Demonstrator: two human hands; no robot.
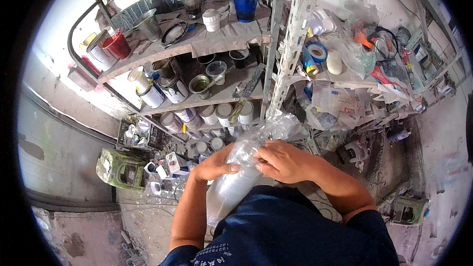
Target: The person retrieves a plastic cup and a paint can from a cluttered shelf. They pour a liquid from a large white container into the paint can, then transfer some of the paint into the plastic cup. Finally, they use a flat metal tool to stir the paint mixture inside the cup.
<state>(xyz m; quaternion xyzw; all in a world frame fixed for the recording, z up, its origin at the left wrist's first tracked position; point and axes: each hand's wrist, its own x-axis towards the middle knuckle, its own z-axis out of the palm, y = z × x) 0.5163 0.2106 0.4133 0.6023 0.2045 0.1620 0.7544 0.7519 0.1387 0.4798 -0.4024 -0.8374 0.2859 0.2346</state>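
A clear plastic bag (268, 132) holds a long stack of nested, translucent plastic cups (230, 187), tilted against the front of my dark shirt. My left hand (217, 164) is wrapped round the bag's left side, its thumb lying across the film. On the other side, my right hand (283, 161) pinches the crumpled film near the top of the stack, fingers and thumb together. The loose upper end of the bag spreads beyond both hands toward the shelves. The wrap hides the cups' exact shape.
Ahead stands a metal rack; its top shelf (185, 49) carries a blue cup (245, 9) and a red cup (117, 44). Paint cans (173, 88) crowd lower shelves. Tape (317, 52) and plastic bags lie at right. A green stool (120, 170) stands left on the littered floor.
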